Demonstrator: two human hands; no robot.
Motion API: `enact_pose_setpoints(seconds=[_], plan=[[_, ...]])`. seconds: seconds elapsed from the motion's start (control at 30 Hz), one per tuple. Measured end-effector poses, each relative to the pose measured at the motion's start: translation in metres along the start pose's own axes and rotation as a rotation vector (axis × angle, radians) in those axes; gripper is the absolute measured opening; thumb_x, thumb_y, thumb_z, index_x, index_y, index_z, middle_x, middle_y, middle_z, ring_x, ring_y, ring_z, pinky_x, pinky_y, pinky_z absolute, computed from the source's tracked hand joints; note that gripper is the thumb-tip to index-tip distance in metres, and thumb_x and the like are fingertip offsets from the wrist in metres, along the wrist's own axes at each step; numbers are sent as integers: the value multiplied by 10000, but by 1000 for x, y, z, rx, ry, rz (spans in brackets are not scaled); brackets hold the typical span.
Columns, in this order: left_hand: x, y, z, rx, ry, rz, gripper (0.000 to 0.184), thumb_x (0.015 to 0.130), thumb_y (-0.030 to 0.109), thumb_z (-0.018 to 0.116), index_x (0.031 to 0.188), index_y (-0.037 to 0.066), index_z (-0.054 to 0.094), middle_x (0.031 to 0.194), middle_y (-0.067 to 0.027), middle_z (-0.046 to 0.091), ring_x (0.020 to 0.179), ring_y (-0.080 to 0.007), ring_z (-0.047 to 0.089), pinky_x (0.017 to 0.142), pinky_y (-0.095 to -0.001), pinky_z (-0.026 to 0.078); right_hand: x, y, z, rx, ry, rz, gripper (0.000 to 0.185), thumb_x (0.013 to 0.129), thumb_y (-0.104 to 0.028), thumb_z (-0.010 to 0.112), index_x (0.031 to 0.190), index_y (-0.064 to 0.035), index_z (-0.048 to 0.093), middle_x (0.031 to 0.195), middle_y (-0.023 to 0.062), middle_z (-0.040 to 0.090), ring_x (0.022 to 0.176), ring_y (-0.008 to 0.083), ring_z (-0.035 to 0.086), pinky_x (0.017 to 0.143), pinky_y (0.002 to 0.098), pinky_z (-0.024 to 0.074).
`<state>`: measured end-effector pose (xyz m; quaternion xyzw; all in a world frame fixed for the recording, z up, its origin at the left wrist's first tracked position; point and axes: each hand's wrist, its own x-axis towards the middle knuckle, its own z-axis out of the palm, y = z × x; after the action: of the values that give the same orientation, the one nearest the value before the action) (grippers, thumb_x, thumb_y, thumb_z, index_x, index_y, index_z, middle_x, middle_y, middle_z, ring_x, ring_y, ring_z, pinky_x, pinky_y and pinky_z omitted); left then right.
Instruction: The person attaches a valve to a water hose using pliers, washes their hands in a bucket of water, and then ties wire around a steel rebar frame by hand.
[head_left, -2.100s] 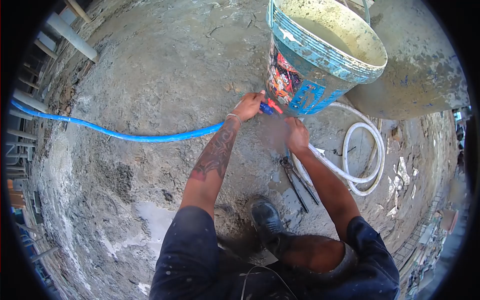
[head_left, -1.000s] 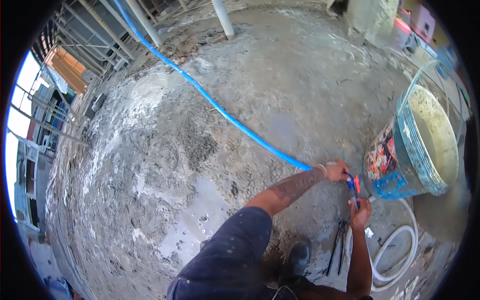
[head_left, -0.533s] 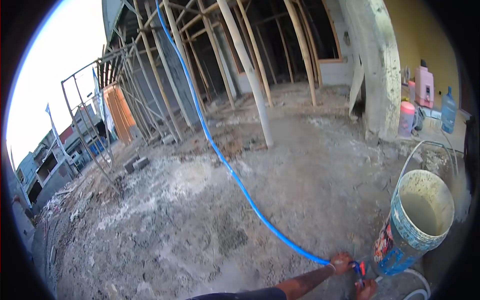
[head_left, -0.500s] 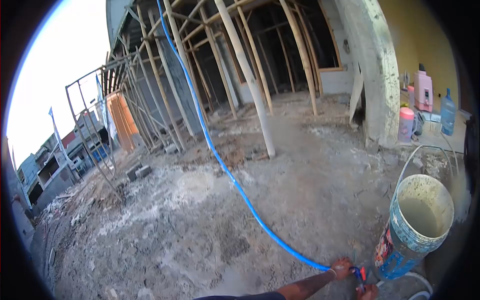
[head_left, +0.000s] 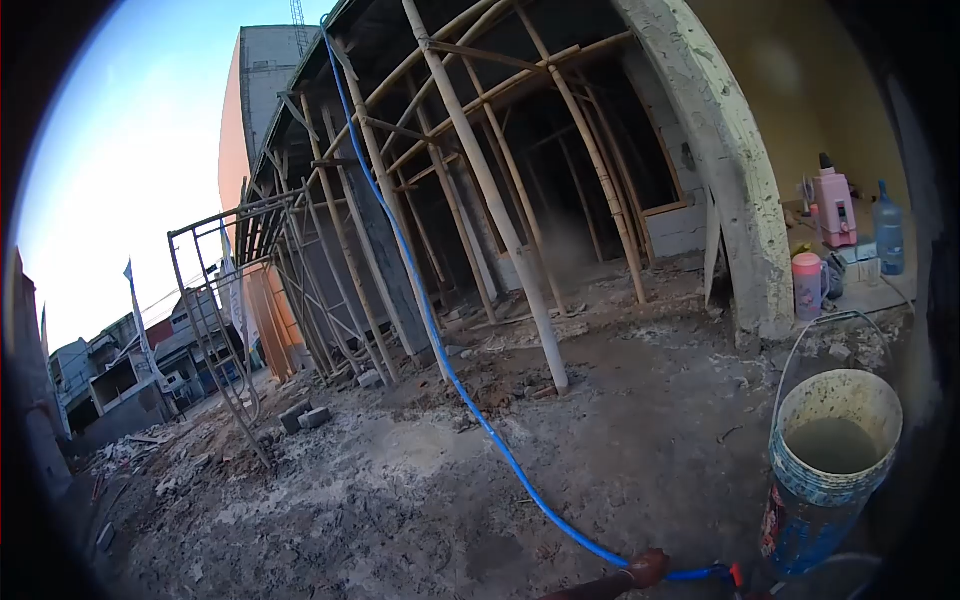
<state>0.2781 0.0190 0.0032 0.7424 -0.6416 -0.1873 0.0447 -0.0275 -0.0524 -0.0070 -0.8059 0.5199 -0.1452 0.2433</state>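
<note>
Left to right, your blue hose (head_left: 487, 428) drops from the roof edge past the bamboo props (head_left: 497, 200) and across the muddy ground (head_left: 380, 500). Your left hand (head_left: 648, 567) is closed around it near its lower end. Just right of that hand is the red valve handle (head_left: 736, 575), near the upright bucket (head_left: 835, 470) of murky liquid. Your right hand is out of view, so its grip can't be told.
</note>
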Motion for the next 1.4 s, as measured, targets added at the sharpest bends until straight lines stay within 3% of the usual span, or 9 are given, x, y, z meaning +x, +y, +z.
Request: enact_pose_setpoints(seconds=[0.07, 0.17, 0.3, 0.37, 0.47, 0.57, 0.93, 1.2, 1.4], plan=[[6, 9, 16, -71, 263, 230, 255, 727, 172, 545, 943, 35, 549, 993, -194, 519, 956, -352, 496, 827, -431, 417, 0, 5, 6, -41, 32, -14, 625, 727, -570, 518, 1100, -70, 559, 1182, 182, 486, 1108, 390, 414, 930, 557, 283], [12, 58, 4, -183, 183, 249, 446, 767, 268, 556, 1152, 61, 467, 1181, -182, 436, 1119, -348, 404, 935, -447, 347, 17, 18, 30, -354, -6, 113, 659, 752, -589, 490, 1165, -75, 507, 1199, 191, 472, 1109, 388, 417, 927, 554, 305], [11, 92, 13, -202, 421, 385, 487, 698, 174, 617, 1146, 49, 475, 1122, -195, 468, 1076, -365, 444, 914, -419, 374, 40, 14, 46, 70, 504, -278, 492, 666, -496, 608, 841, -47, 510, 892, 160, 478, 867, 348, 449, 768, 463, 342], [-3, 106, -7, -122, 266, 342, 478, 765, 241, 578, 1197, 75, 455, 1199, -208, 448, 1119, -375, 431, 941, -443, 359, 11, 37, 55, 235, 703, -412, 449, 623, -450, 667, 679, -33, 511, 739, 144, 481, 746, 328, 465, 688, 418, 360], [-3, 104, -1, -163, 317, 384, 442, 748, 223, 594, 1146, 57, 498, 1140, -227, 477, 1090, -377, 450, 927, -434, 372, -8, 15, 26, 259, 361, -199, 510, 571, -386, 715, 902, -36, 550, 901, 187, 493, 897, 374, 449, 808, 466, 336], [-3, 101, 0, -133, 391, 412, 456, 695, 224, 633, 1115, 79, 531, 1143, -198, 482, 1089, -367, 451, 931, -431, 366, -15, 6, 22, 138, 416, -210, 550, 585, -371, 728, 986, -51, 531, 945, 158, 490, 937, 347, 452, 822, 452, 351], [7, 64, -1, -191, 380, 473, 571, 638, 185, 693, 1149, 63, 469, 1042, -158, 507, 993, -316, 491, 850, -375, 411, -19, -19, 2, 219, 254, -129, 363, 657, -293, 717, 879, -43, 577, 825, 118, 574, 781, 302, 562, 671, 387, 433], [5, 48, -3, -255, 301, 138, 459, 709, 324, 659, 1056, 52, 535, 919, -155, 578, 932, -338, 534, 836, -411, 400, 8, -31, 0, 153, 252, -73, 306, 747, -346, 643, 846, -61, 593, 798, 135, 610, 725, 342, 590, 595, 412, 461], [1, 14, 0, -32, 593, -45, 500, 730, 301, 632, 1125, 34, 481, 1136, -188, 461, 1068, -348, 426, 887, -442, 351, 72, -62, 2, 131, 177, 154, 265, 786, -324, 602, 915, -98, 554, 801, 167, 606, 765, 371, 584, 640, 459, 448]])
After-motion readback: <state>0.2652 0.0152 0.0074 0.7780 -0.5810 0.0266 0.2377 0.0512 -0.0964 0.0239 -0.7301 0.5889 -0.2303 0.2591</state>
